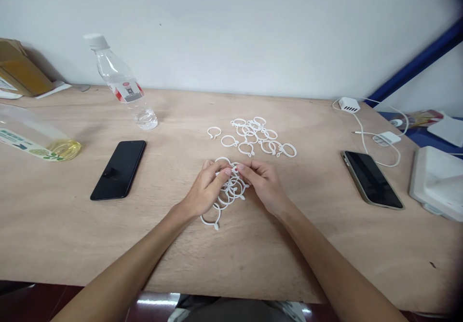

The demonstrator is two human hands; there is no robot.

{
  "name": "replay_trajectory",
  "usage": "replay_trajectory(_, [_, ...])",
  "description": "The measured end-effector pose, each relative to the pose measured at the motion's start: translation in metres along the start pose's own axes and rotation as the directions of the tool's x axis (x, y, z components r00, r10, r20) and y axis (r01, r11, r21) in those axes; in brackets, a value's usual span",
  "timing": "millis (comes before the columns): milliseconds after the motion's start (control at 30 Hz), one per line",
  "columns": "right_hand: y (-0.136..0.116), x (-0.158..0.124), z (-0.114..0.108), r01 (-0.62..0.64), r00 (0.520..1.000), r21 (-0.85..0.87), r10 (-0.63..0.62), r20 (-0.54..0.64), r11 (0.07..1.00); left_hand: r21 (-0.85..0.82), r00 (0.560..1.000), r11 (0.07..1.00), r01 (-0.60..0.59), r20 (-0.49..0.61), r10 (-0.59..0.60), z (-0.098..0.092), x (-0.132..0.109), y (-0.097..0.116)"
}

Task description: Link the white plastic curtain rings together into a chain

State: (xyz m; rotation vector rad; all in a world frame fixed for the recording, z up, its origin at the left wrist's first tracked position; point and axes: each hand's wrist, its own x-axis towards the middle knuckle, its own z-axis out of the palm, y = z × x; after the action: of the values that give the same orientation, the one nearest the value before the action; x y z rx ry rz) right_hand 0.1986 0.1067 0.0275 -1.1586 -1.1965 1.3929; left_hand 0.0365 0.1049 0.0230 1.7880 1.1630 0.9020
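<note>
Both hands work tip to tip: L hand point(207, 183) and R hand point(265, 185) each pinch narrowly, thumb vs. index, on a small white ring point(234, 170), approx. mid-table. Fingers hide most of it, so can't tell if its ends meet. Step in hand looks like fiddling w/ the ring's ends; nxt move prob. calls for a steady pinch both sides & fine thumb pressure.

Under/beside the hands: overlapping ring pile point(231, 185). Just beyond: 2nd ring cluster point(253, 128), plus a lone ring point(214, 128) w/ a visible gap.

Further out, L: phone, dark screen point(118, 170); water bottle point(126, 91), red/white label w/ QR-type code, text too small; bottle w/ yellow liquid point(27, 138), green print, unreadable. R: cased phone point(372, 179), no logo visible; white charger hub point(349, 105), no legible writing.
</note>
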Motion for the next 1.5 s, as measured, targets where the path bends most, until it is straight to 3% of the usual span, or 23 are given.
replay_trajectory(433, [0.0, -0.003, 0.003, -0.018, 1.0, -0.053, 0.017, -0.013, 0.998, 0.02, 1.0, 1.0, 0.001, 0.013, -0.001, 0.0, 0.0, 0.0])
replay_trajectory(533, [0.001, 0.001, -0.004, 0.046, 0.993, -0.193, -0.065, -0.095, 0.98, 0.02, 1.0, 1.0, -0.004, 0.008, 0.003, 0.0, 0.0, 0.0])
replay_trajectory(633, [0.008, 0.01, -0.022, 0.11, 0.91, -0.525, -0.298, -0.289, 0.844, 0.023, 1.0, 1.0, 0.003, 0.001, -0.003, 0.0, 0.0, -0.002])
replay_trajectory(733, [0.017, 0.019, -0.04, 0.098, 0.835, -0.759, -0.468, -0.289, 0.644, 0.014, 1.0, 1.0, 0.009, -0.008, -0.009, 0.001, 0.0, -0.003])
replay_trajectory(967, [0.025, 0.021, -0.039, 0.121, 0.9, -0.959, -0.435, -0.002, 0.255, 0.015, 1.0, 1.0, -0.003, -0.01, 0.003, 0.001, 0.0, -0.003])
replay_trajectory(1033, [0.025, 0.02, -0.037, 0.128, 0.902, -0.968, -0.43, 0.023, 0.217, 0.014, 1.0, 1.0, 0.0, -0.012, 0.0, 0.001, 0.0, -0.003])
replay_trajectory(1333, [0.029, 0.021, -0.04, 0.167, 0.879, -0.915, -0.476, -0.031, 0.368, 0.003, 1.0, 1.0, 0.028, -0.009, -0.028, 0.0, -0.001, -0.002])
replay_trajectory(1500, [0.023, 0.022, -0.035, 0.135, 0.865, -0.762, -0.45, -0.221, 0.633, 0.007, 1.0, 1.0, 0.028, -0.006, -0.028, 0.0, 0.0, -0.001])
